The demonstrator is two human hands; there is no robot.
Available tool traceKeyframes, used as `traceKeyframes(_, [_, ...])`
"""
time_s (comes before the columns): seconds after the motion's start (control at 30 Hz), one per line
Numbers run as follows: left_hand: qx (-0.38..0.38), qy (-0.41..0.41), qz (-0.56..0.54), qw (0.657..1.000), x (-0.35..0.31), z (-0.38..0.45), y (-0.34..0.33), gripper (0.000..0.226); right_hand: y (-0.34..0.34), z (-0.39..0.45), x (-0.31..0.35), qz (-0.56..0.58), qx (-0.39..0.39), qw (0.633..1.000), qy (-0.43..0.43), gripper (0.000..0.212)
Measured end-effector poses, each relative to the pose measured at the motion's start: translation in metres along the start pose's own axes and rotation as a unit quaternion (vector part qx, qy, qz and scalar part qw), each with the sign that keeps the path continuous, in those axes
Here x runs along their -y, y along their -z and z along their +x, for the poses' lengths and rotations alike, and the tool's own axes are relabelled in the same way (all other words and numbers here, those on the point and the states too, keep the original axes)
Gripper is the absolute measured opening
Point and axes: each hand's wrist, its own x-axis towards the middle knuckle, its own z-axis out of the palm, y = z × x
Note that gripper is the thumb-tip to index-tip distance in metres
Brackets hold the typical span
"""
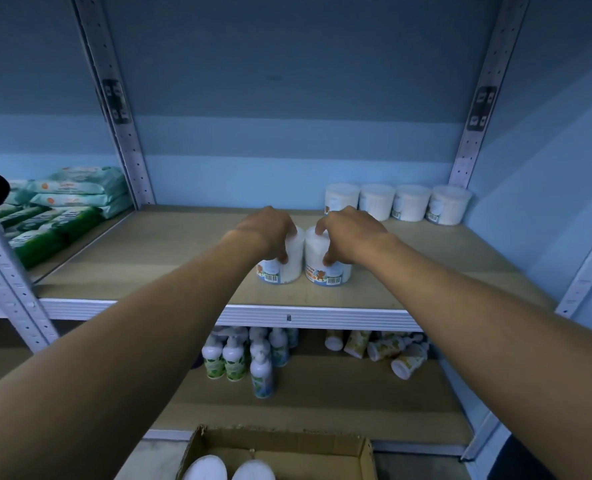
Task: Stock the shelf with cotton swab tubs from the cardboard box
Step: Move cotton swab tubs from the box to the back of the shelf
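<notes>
Two white cotton swab tubs stand side by side near the middle of the wooden shelf (149, 258). My left hand (270, 230) grips the left tub (286, 268) from above. My right hand (351, 233) grips the right tub (325, 268) the same way. Several more tubs (396, 202) form a row at the shelf's back right corner. At the bottom edge the open cardboard box (322, 445) holds two tubs (232, 471), of which only the white lids show.
Packs of wipes (80, 188) lie stacked on the neighbouring shelf to the left. On the lower shelf stand white pump bottles (242, 358), with small yellow-labelled bottles (384, 348) tipped over beside them. Perforated metal uprights (121, 133) frame the shelf bay.
</notes>
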Motion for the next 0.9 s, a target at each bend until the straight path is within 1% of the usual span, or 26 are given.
traceKeyframes(0.2, [-0.004,0.008,-0.004,1.0,0.011,0.034,-0.007,0.063,-0.006,0.031,-0.003,0.0,-0.011,1.0,-0.004,0.055])
traceKeyframes(0.37, [-0.008,0.02,-0.008,1.0,0.019,0.062,-0.01,0.068,-0.012,0.063,-0.006,0.004,0.0,1.0,-0.014,0.059])
traceKeyframes(0.5, [-0.008,0.028,-0.014,0.999,0.025,0.085,-0.011,0.061,-0.016,0.089,-0.008,0.009,-0.001,1.0,-0.021,0.056])
traceKeyframes(0.57, [-0.014,0.031,-0.02,0.999,0.03,0.097,-0.013,0.058,-0.019,0.102,-0.009,0.008,-0.009,1.0,-0.017,0.055])
traceKeyframes(0.7, [-0.026,0.028,-0.032,0.999,0.038,0.117,-0.015,0.063,-0.025,0.125,-0.012,0.004,-0.034,0.999,-0.005,0.054])
traceKeyframes(0.9, [-0.038,0.025,-0.028,0.999,0.048,0.146,-0.02,0.061,-0.034,0.157,-0.013,-0.009,-0.05,0.999,0.004,0.053])
